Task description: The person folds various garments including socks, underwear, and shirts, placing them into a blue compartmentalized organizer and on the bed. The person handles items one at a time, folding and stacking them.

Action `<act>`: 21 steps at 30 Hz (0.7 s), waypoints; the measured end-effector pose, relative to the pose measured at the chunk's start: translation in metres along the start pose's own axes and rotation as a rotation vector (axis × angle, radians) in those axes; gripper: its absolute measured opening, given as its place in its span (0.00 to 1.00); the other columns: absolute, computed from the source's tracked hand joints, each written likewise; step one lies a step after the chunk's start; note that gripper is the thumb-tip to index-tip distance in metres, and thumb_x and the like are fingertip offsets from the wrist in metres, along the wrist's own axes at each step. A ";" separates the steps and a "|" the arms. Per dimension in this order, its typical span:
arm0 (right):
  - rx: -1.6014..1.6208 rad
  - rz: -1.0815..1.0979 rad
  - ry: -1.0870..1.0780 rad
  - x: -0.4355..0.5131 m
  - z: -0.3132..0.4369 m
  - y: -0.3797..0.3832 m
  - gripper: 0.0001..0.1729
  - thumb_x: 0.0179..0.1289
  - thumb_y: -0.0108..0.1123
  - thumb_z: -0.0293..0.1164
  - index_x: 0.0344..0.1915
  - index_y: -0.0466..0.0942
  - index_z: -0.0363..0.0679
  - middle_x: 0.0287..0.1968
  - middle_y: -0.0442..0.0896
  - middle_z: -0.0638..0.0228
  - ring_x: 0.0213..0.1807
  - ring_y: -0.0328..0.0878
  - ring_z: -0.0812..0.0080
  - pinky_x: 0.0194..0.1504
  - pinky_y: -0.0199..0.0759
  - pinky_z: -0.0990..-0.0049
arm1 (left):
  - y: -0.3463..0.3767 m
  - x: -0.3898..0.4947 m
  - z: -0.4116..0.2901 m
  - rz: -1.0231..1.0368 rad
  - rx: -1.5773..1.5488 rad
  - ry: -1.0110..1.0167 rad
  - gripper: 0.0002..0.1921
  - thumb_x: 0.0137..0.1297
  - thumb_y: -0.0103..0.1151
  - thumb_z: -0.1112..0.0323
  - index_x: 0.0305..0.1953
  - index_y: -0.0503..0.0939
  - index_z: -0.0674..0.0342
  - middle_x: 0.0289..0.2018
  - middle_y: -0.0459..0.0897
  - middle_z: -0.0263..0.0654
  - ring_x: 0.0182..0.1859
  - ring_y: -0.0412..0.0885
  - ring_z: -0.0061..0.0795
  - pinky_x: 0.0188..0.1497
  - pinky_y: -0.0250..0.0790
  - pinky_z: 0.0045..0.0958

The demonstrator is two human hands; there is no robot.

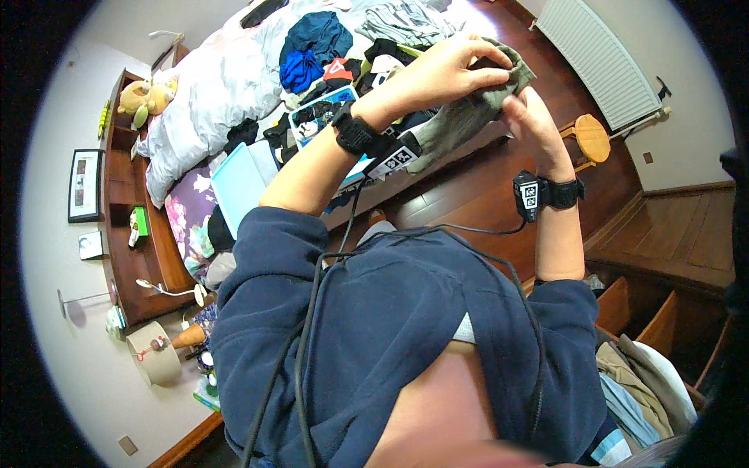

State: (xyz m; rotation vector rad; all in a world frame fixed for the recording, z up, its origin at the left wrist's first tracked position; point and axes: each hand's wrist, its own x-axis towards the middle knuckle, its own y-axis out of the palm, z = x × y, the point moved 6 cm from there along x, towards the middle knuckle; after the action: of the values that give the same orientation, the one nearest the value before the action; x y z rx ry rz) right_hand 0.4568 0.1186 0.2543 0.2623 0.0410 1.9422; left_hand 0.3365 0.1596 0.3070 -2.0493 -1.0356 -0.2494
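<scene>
A grey-green cloth garment (pixel 459 130) is held up in front of me and hangs down beside the bed edge. My left hand (pixel 453 67) grips its upper end, with thumb and fingers around the bunched opening. At that end's lower right edge, my right hand (pixel 531 126) pinches the cloth, its thumb slightly blurred and its other fingers partly hidden. Behind my left forearm, a blue-rimmed storage box (pixel 297 140) with small dark and white clothing items sits on the bed. Its apparent light-blue lid (pixel 239 184) leans nearby.
Clothes lie across the bed, among them a dark blue garment (pixel 319 38) and a striped one (pixel 404 23). A wooden stool (pixel 592 139) stands near the white radiator (pixel 600 58). Open wooden compartments (pixel 655 322) and folded clothes (pixel 629 386) are at lower right. Cables (pixel 304 351) run from my wrist devices.
</scene>
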 end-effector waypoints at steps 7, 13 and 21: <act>0.031 -0.073 0.090 0.009 -0.033 -0.004 0.17 0.65 0.58 0.28 0.54 0.74 0.37 0.49 0.80 0.69 0.49 0.76 0.77 0.52 0.70 0.76 | -0.025 -0.010 0.025 -0.256 -0.266 -0.156 0.25 0.58 0.66 0.62 0.56 0.74 0.62 0.41 0.82 0.41 0.42 0.82 0.28 0.45 0.75 0.27; 0.186 -0.240 -0.004 0.001 -0.029 -0.023 0.12 0.67 0.52 0.27 0.48 0.77 0.35 0.45 0.82 0.68 0.44 0.77 0.77 0.47 0.71 0.77 | 0.056 -0.093 0.064 0.344 -0.410 -0.366 0.32 0.55 0.69 0.53 0.58 0.72 0.63 0.50 0.80 0.39 0.52 0.74 0.25 0.60 0.64 0.29; -0.089 -0.740 -0.089 -0.015 -0.036 -0.106 0.15 0.71 0.49 0.28 0.52 0.73 0.31 0.48 0.79 0.62 0.45 0.76 0.73 0.51 0.69 0.73 | 0.081 -0.144 0.052 0.221 -0.688 -0.713 0.27 0.67 0.56 0.58 0.63 0.66 0.63 0.56 0.73 0.36 0.56 0.69 0.22 0.60 0.61 0.25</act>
State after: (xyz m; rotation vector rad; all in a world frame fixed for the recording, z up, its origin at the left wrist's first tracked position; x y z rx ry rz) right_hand 0.5517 0.1482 0.2008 0.2318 -0.0076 1.1927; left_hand 0.2957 0.0862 0.1557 -2.9723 -1.2209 0.3179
